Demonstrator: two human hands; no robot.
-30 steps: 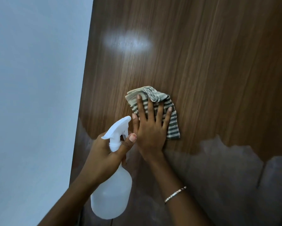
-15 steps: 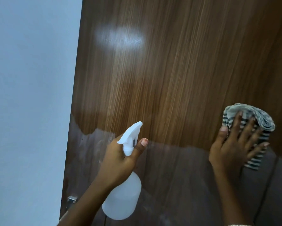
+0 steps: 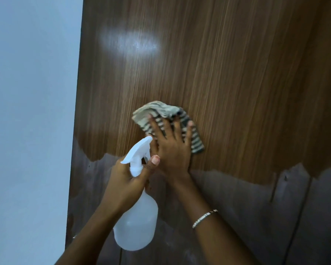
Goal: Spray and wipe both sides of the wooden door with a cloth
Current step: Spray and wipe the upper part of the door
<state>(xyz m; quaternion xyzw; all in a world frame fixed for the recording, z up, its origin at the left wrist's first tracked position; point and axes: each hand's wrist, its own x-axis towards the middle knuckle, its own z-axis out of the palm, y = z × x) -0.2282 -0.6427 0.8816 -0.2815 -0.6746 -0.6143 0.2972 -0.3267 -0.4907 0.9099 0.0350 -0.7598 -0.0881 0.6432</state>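
door [image 3: 237, 73]: streaked brown wood grain, smooth; glossy above with a pale sheen patch, dull grey and matt below
cloth [image 3: 161, 109]: soft woven fabric, striped, crumpled
spray bottle [image 3: 138, 222]: smooth plastic, cloudy white body, opaque white head
bracelet [image 3: 205, 219]: shiny, metal-looking
wall [image 3: 26, 111]: pale, matt, smooth

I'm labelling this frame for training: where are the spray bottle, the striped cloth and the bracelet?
spray bottle [image 3: 136, 223], head view, on its translucent body.
striped cloth [image 3: 196, 143], head view, on its striped lower right corner.
bracelet [image 3: 205, 218], head view, on the middle of the band.
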